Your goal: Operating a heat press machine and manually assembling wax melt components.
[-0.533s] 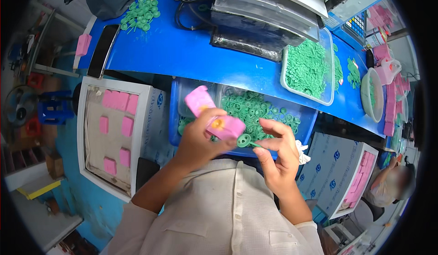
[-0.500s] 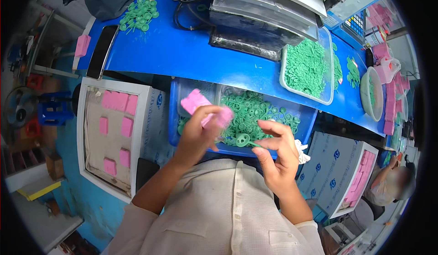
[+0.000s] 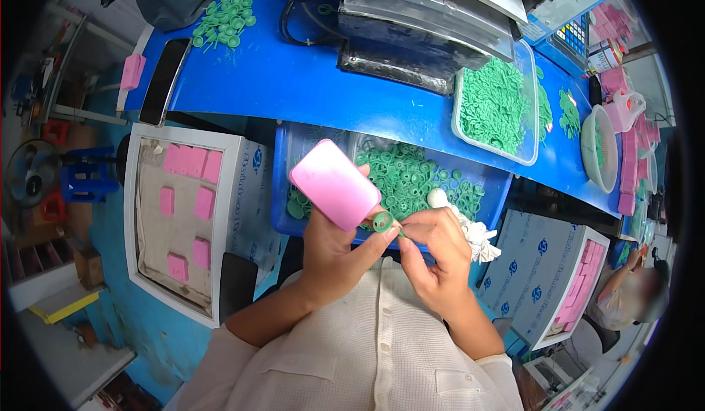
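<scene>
My left hand (image 3: pixel 332 255) is closed on a pink rounded rectangular block (image 3: pixel 336 183), its smooth flat face turned up. Close by the block's lower corner is a small green ring-shaped piece (image 3: pixel 382 222) with holes in its cup and a thin stem. My left thumb touches this piece. My right hand (image 3: pixel 438 253) pinches at the stem with thumb and forefinger, so the stem is mostly hidden. Below both hands lies a blue tray (image 3: pixel 282 190) with a heap of similar green pieces (image 3: pixel 400 179). A crumpled white cloth or tissue (image 3: pixel 479 242) sits beside my right hand.
A clear tub (image 3: pixel 496 110) of green pieces stands on the blue table (image 3: pixel 279 88), near a dark metal machine (image 3: pixel 396 62). A phone (image 3: pixel 165 80) lies at the left edge. White-framed boxes with pink blocks (image 3: pixel 176 268) flank me. Another person (image 3: pixel 624 297) sits far right.
My left hand has turned the pink block flat face up and moved toward my right. My right hand has shifted slightly inward; both now meet at the green piece.
</scene>
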Action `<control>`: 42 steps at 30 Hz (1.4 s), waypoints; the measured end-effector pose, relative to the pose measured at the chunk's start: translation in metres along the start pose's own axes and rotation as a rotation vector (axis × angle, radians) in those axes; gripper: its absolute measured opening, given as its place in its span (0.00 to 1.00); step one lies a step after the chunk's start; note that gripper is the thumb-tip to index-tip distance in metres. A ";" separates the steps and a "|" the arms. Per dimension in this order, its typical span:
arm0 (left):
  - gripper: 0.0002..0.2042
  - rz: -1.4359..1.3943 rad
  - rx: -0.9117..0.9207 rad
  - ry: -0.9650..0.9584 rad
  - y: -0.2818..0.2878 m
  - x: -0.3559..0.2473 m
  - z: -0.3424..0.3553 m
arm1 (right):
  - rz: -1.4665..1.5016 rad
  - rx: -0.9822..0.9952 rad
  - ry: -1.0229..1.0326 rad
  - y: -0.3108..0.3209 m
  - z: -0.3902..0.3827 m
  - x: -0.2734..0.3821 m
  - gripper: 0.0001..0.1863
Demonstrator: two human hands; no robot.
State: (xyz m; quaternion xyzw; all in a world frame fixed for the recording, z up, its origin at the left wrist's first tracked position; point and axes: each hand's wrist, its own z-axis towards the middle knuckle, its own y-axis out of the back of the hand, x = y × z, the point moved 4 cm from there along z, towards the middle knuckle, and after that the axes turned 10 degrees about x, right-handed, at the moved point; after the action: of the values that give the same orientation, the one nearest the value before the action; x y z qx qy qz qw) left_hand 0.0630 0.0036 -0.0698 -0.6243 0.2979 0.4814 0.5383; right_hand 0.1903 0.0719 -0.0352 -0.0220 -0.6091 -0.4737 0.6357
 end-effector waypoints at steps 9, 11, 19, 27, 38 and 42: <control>0.14 0.706 0.130 -0.364 -0.006 -0.001 -0.012 | 0.578 0.064 -0.495 -0.015 -0.011 -0.018 0.01; 0.10 0.700 0.181 -0.414 -0.008 -0.005 -0.009 | 0.966 0.095 -0.699 -0.024 -0.013 -0.030 0.05; 0.33 0.275 -0.044 -0.136 0.000 0.010 0.004 | -0.139 0.014 -0.285 -0.020 -0.013 -0.056 0.12; 0.30 0.045 -0.105 0.172 0.005 0.026 0.005 | -0.191 0.098 -0.058 -0.014 -0.012 -0.024 0.06; 0.19 0.043 0.100 0.216 -0.003 0.019 0.010 | -0.010 -0.242 -0.080 0.045 -0.022 -0.038 0.05; 0.15 -0.022 0.133 0.266 0.009 0.031 0.008 | 0.047 -0.332 -0.111 0.058 -0.027 -0.040 0.05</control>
State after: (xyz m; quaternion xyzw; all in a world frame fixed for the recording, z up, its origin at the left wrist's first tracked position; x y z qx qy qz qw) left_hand 0.0641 0.0140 -0.1013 -0.6487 0.3909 0.3676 0.5396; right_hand 0.2541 0.1106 -0.0424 -0.1671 -0.5560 -0.5508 0.5997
